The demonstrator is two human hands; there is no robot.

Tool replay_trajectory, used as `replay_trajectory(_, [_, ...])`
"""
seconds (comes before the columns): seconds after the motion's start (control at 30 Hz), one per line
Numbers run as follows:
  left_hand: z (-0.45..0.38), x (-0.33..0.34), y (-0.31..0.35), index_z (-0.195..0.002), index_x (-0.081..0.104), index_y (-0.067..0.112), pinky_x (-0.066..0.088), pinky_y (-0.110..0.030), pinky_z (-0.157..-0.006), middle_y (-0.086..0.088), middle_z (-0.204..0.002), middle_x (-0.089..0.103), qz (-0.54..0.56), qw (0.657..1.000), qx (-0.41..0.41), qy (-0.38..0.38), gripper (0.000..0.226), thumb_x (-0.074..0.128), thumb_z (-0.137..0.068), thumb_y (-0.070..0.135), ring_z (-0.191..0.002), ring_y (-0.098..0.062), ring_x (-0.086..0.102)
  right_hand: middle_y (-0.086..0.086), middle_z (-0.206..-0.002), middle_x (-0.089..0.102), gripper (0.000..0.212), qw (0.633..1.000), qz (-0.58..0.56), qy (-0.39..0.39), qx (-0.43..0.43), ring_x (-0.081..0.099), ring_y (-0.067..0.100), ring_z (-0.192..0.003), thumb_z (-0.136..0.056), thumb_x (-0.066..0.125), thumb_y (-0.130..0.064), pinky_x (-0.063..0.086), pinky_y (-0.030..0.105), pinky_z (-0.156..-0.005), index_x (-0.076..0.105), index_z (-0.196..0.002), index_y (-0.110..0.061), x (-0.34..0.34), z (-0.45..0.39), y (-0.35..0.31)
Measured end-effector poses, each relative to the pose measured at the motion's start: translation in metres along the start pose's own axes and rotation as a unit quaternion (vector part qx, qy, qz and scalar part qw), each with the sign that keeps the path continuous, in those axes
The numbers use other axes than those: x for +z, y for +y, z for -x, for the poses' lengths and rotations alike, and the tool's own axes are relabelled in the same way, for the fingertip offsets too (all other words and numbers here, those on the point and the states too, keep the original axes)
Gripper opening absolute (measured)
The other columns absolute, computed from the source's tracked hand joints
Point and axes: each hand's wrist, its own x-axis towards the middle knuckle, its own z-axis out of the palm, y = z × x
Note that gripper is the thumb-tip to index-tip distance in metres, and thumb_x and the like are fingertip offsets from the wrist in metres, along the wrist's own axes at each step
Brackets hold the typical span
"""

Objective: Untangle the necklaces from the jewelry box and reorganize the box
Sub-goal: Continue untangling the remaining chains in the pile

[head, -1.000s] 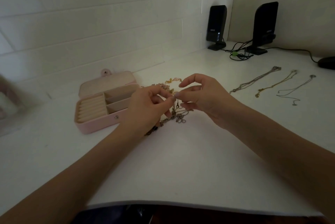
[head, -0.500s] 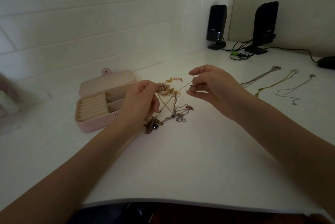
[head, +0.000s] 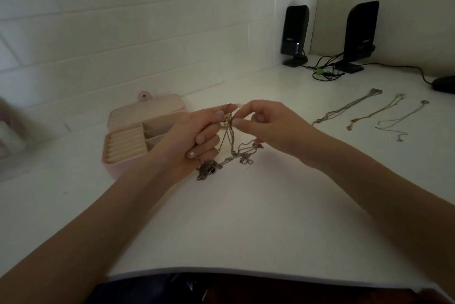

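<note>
Head view showed both hands over the white surface (head: 246, 217), left hand (head: 192, 141) and right hand (head: 268, 129) each pinching the tangled necklaces (head: 230, 148) with curled fingers, the tangle's lower end trailing on the surface. Beyond to the left sat the open pink jewelry box (head: 138, 141); three separated necklaces (head: 364, 111) lay farther right.

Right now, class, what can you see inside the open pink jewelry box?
Inside the pink jewelry box: cream ring rolls and bare-looking compartments. The left hand covers the box's right end, so that part cannot be seen.
</note>
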Motion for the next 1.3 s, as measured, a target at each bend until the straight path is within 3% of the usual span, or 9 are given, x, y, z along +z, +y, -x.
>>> replay_trajectory(0.1, [0.001, 0.001, 0.000, -0.102, 0.068, 0.016, 0.013, -0.018, -0.033, 0.008, -0.036, 0.025, -0.013, 0.999, -0.012, -0.027, 0.031, 0.037, -0.097, 0.012, -0.024, -0.003, 0.018, -0.002, -0.052, 0.039, 0.015, 0.999, 0.000, 0.019, -0.030, 0.036, 0.018, -0.059, -0.086, 0.068, -0.028, 0.034, 0.030, -0.062, 0.065, -0.093, -0.015, 0.001, 0.000, 0.003])
replay_trajectory(0.27, [0.001, 0.002, 0.001, -0.101, 0.067, 0.017, 0.011, -0.021, -0.036, 0.007, -0.036, 0.025, -0.021, 1.000, -0.013, -0.019, 0.032, 0.036, -0.097, 0.011, -0.024, -0.003, 0.018, 0.003, -0.056, 0.043, 0.009, 0.997, -0.023, 0.045, -0.054, 0.038, 0.019, -0.061, -0.087, 0.067, -0.023, 0.039, 0.032, -0.065, 0.065, -0.081, -0.016, -0.004, -0.001, 0.003])
replay_trajectory(0.4, [0.001, -0.001, 0.002, -0.107, 0.066, 0.014, 0.011, -0.021, -0.035, 0.008, -0.036, 0.024, -0.024, 1.000, -0.017, 0.005, 0.034, 0.033, -0.097, 0.009, -0.024, -0.004, 0.018, 0.007, -0.078, 0.054, 0.013, 0.993, -0.107, 0.058, 0.001, 0.049, 0.015, -0.070, -0.089, 0.064, -0.019, 0.046, 0.030, -0.073, 0.061, -0.077, -0.015, -0.013, -0.004, 0.000])
replay_trajectory(0.53, [0.001, 0.000, -0.001, -0.113, 0.065, 0.010, 0.011, -0.021, -0.037, 0.005, -0.039, 0.026, -0.111, 0.993, 0.000, 0.031, 0.035, 0.035, -0.096, 0.005, -0.027, -0.005, 0.017, -0.001, -0.070, 0.056, 0.019, 0.945, -0.310, 0.062, 0.088, 0.054, 0.012, -0.069, -0.091, 0.050, -0.011, 0.048, 0.028, -0.076, 0.054, -0.073, -0.013, -0.022, -0.007, -0.002])
replay_trajectory(0.67, [0.001, 0.005, -0.003, -0.108, 0.066, 0.006, 0.016, -0.013, -0.031, 0.003, -0.035, 0.030, -0.196, 0.979, 0.024, 0.057, 0.038, 0.032, -0.095, -0.003, -0.025, -0.007, 0.019, 0.000, -0.059, 0.047, 0.020, 0.878, -0.463, 0.030, 0.118, 0.049, 0.014, -0.056, -0.090, 0.041, -0.012, 0.049, 0.027, -0.067, 0.046, -0.071, -0.012, -0.031, -0.006, -0.004])
replay_trajectory(0.77, [0.002, 0.007, -0.004, -0.102, 0.068, 0.008, 0.019, -0.013, -0.030, 0.003, -0.034, 0.033, -0.240, 0.966, 0.039, 0.088, 0.036, 0.034, -0.095, -0.003, -0.025, -0.007, 0.021, -0.003, -0.059, 0.031, 0.018, 0.873, -0.473, 0.022, 0.116, 0.032, 0.011, -0.051, -0.091, 0.042, -0.013, 0.040, 0.023, -0.054, 0.044, -0.073, -0.014, -0.035, -0.006, -0.004])
replay_trajectory(0.93, [0.002, 0.009, -0.003, -0.091, 0.067, 0.003, 0.022, -0.012, -0.031, 0.012, -0.032, 0.044, -0.340, 0.929, 0.085, 0.123, 0.031, 0.037, -0.094, -0.003, -0.023, -0.004, 0.027, -0.006, -0.058, 0.024, 0.010, 0.909, -0.403, 0.006, 0.107, 0.015, 0.007, -0.049, -0.094, 0.049, -0.017, 0.014, 0.019, -0.044, 0.057, -0.089, -0.013, -0.037, -0.006, -0.004])
replay_trajectory(1.1, [0.000, 0.003, -0.001, -0.066, 0.053, 0.010, 0.019, -0.013, -0.031, 0.003, -0.032, 0.036, -0.301, 0.941, 0.087, 0.131, 0.034, 0.034, -0.091, -0.003, -0.027, -0.007, 0.023, -0.007, -0.056, 0.026, 0.028, 0.910, -0.402, -0.022, 0.099, 0.009, 0.008, -0.053, -0.094, 0.050, -0.021, 0.009, 0.019, -0.044, 0.064, -0.118, -0.017, -0.040, -0.005, -0.003])
replay_trajectory(1.3, [-0.003, -0.009, 0.006, -0.064, 0.040, 0.017, 0.015, -0.016, -0.038, 0.003, -0.046, 0.043, -0.016, 0.993, 0.035, 0.114, 0.031, 0.029, -0.089, 0.001, -0.036, -0.007, 0.029, -0.005, -0.056, 0.043, 0.028, 0.914, -0.392, 0.008, 0.101, 0.035, 0.004, -0.044, -0.094, 0.054, -0.018, 0.040, 0.015, -0.041, 0.064, -0.120, -0.017, -0.042, -0.006, 0.001])
